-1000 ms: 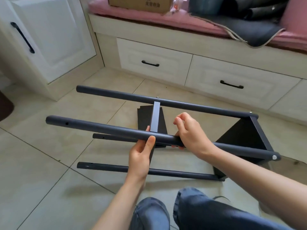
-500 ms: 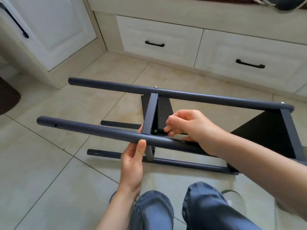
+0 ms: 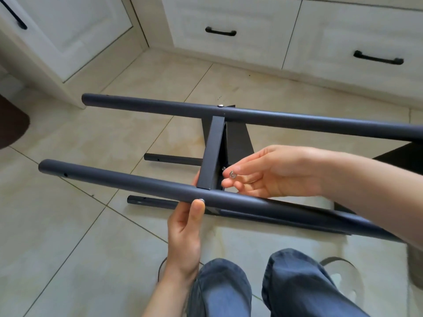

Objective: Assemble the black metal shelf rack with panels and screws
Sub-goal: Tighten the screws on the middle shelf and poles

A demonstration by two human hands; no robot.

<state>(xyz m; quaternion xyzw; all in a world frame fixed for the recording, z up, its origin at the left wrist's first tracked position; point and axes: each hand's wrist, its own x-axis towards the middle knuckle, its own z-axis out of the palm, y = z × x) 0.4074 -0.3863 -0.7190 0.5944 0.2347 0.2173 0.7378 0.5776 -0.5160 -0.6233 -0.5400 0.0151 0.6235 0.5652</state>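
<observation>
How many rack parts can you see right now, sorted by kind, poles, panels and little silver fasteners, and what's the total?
Round black poles: 4 (top far, top near, floor far, floor near)
Black panels: 2 (middle one, right-end one, partly hidden)
Silver fasteners showing: 3 (far pole, at the left hand thumb, in the right hand fingertips)
Total: 9

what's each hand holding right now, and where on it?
Left hand: grips the near pole mid-length, thumb pressing a screw head. Right hand: pinches a small silver nut at its fingertips, beside the middle panel.
</observation>
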